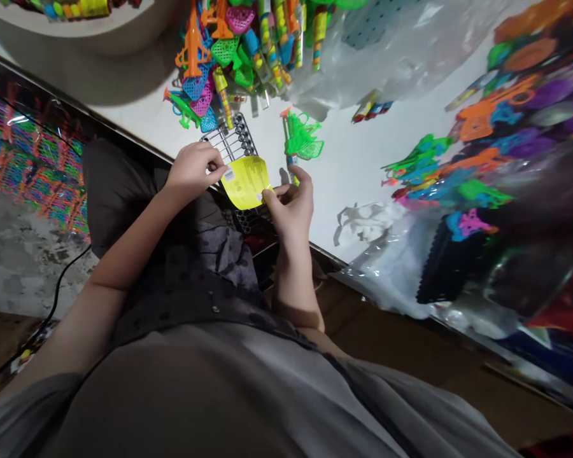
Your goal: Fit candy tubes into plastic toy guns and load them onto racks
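A yellow printed card (245, 184) with small text and a barcode is stretched between my two hands. My left hand (194, 168) pinches its left edge beside the barcode. With the thumb on the card's lower right corner, my right hand (293, 203) grips the other side; its index finger is raised. Just beyond that finger lies a green plastic toy (303, 137) with an orange tip and a slim tube of colourful pieces, whose lower end is partly hidden by my fingers. Under and behind the card is a dark metal wire rack (233, 141) with rows of small rings.
A heap of toys and candy-like tubes (241, 48) lies at the table's back. A pale basin (114, 28) stands at upper left. Clear plastic film (344, 73), loose tubes (370, 108), more toys (487, 121) and a crumpled plastic bag (396, 254) are to the right.
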`<state>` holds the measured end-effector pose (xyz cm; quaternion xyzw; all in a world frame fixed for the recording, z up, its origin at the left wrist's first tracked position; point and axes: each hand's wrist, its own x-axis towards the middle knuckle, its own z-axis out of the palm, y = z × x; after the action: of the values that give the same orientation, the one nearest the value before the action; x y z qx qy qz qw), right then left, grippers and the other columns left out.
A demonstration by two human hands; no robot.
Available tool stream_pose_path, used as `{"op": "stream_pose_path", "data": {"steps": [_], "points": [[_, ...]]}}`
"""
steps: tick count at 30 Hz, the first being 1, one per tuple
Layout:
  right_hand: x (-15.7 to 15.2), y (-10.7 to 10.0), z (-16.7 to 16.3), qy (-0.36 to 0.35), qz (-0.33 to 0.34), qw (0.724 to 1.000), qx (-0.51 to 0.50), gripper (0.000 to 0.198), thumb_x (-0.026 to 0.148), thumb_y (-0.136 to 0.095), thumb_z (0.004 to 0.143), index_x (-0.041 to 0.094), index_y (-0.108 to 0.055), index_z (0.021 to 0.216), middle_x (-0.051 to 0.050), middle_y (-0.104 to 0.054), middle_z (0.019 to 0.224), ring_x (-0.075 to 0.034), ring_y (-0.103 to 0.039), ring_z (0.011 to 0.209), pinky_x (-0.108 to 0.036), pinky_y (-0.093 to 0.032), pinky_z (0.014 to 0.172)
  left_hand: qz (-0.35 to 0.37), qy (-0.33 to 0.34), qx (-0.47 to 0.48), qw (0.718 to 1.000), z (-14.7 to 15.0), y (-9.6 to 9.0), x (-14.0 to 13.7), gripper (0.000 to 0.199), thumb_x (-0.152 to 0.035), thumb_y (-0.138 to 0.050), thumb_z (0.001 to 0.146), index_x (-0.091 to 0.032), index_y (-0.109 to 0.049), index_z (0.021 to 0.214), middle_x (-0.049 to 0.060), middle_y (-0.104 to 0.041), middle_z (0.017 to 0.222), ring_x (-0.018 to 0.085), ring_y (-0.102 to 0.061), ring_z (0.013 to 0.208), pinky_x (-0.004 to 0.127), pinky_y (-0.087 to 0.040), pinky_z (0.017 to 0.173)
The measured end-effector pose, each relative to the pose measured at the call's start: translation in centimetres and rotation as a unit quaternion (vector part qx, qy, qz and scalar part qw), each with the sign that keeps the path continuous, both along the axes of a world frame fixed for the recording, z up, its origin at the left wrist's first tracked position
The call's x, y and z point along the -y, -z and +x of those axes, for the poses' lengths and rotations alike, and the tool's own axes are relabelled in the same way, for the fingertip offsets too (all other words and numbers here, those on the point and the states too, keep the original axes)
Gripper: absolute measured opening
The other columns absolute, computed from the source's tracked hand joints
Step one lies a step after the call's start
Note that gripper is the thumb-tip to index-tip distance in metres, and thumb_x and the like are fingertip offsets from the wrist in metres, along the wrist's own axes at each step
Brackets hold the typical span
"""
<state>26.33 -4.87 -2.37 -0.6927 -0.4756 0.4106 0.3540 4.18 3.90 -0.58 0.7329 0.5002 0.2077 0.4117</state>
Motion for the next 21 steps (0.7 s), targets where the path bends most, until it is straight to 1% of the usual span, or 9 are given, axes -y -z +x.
{"op": "stream_pose_path", "data": {"steps": [3,5,9,13,18,21], "points": [[0.10,0.10,-0.05,-0.007,0.017,1.000,0.011,0.058,0.028,-0.057,0.078,0.023,-0.036,0.132,-0.005,-0.059,0.094,-0.020,-0.061,0.091,-0.039,-0.052,0.073,-0.005,-0.005,0.013,1.000,0.01,0.22,0.01,0.013,-0.025,-0.056,0.074,-0.016,-0.061,0.068,0.002,-0.055,0.070,0.019,-0.054,0.081,0.035,-0.040,0.081],[0.14,0.16,-0.11,-0.009,0.022,1.000,0.018,0.057,0.028,-0.055,0.079,0.024,-0.036,0.132,-0.005,-0.058,0.095,-0.021,-0.060,0.095,-0.039,-0.052,0.074,-0.006,-0.007,0.018,1.000,0.08,0.31,0.01,0.012,-0.025,-0.057,0.074,-0.016,-0.062,0.068,0.002,-0.055,0.070,0.019,-0.054,0.081,0.035,-0.040,0.080],[0.20,0.33,-0.21,-0.011,0.018,0.999,0.029,0.056,0.029,-0.055,0.079,0.023,-0.036,0.131,-0.005,-0.057,0.094,-0.020,-0.060,0.093,-0.039,-0.052,0.074,-0.009,-0.013,0.016,1.000,0.27,0.07,0.01,0.011,-0.024,-0.059,0.073,-0.016,-0.061,0.066,0.002,-0.055,0.069,0.019,-0.055,0.081,0.035,-0.040,0.081],[0.25,0.52,-0.28,-0.015,0.030,0.999,0.033,0.055,0.030,-0.053,0.080,0.023,-0.036,0.131,-0.005,-0.057,0.096,-0.020,-0.060,0.094,-0.041,-0.052,0.075,0.004,-0.013,0.006,1.000,0.32,-0.09,0.06,0.010,-0.022,-0.061,0.071,-0.017,-0.060,0.064,0.002,-0.056,0.068,0.018,-0.055,0.076,0.033,-0.041,0.077],[0.13,0.59,-0.43,-0.021,0.047,0.998,0.042,0.055,0.028,-0.053,0.080,0.022,-0.036,0.132,-0.006,-0.057,0.098,-0.021,-0.059,0.098,-0.045,-0.051,0.080,0.007,-0.027,0.039,0.999,0.22,0.63,0.27,0.010,-0.024,-0.062,0.072,-0.017,-0.059,0.064,0.003,-0.056,0.068,0.017,-0.054,0.078,0.030,-0.042,0.074],[-0.03,0.83,-0.42,-0.026,0.059,0.996,0.053,0.054,0.027,-0.052,0.080,0.021,-0.036,0.132,-0.006,-0.056,0.097,-0.021,-0.059,0.099,-0.045,-0.051,0.081,0.022,-0.026,0.032,0.999,0.28,0.85,0.38,0.011,-0.024,-0.061,0.073,-0.017,-0.059,0.065,0.003,-0.057,0.069,0.018,-0.054,0.080,0.030,-0.042,0.074]]}}
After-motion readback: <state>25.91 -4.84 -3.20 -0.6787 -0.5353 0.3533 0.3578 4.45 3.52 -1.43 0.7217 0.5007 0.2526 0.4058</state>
